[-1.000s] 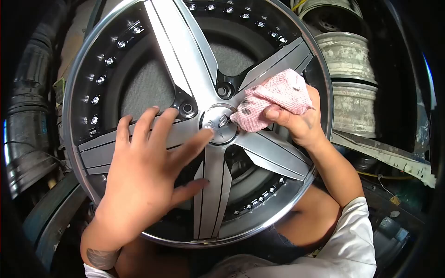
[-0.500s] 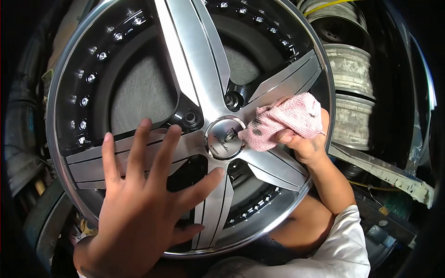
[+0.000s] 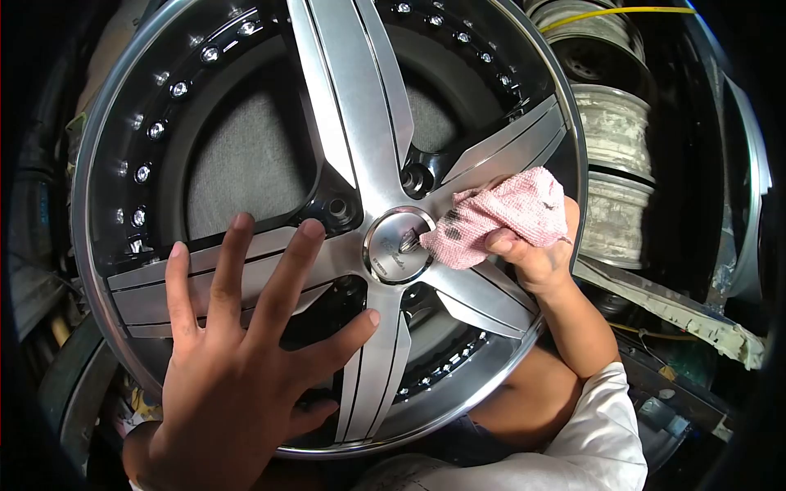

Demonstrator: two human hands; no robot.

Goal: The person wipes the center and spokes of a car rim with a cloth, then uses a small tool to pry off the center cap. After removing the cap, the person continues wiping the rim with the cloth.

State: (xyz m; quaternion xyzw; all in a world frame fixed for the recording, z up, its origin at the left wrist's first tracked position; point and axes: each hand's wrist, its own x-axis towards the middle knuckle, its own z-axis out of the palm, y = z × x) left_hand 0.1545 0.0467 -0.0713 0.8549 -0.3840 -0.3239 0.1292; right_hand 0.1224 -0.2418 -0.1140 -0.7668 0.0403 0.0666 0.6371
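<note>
A large alloy wheel [image 3: 348, 90] with brushed silver spokes and a polished rim fills the middle of the head view. Its round center cap [image 3: 391, 258] carries a small emblem and script lettering. My left hand [image 3: 246, 352] is spread wide over the lower left spokes, holding nothing, with the fingertips near the left spoke. In my right hand [image 3: 550, 260] is a crumpled pink cloth [image 3: 499, 217] with dark stains, pinched under the thumb. The cloth overlaps the right spoke, and its tip reaches the edge of the center cap. My right fingers are mostly hidden behind it.
Worn, paint-flecked wheels [image 3: 610, 131] are stacked at the upper right. A chipped white-edged bar [image 3: 679, 307] runs below them, and a yellow hose [image 3: 618, 11] crosses at the top. My bent leg [image 3: 528, 393] is under the wheel's lower right.
My left hand has shifted slightly left and down over the wheel. My right hand keeps its grip on the cloth at nearly the same spot, and the view has shifted a little.
</note>
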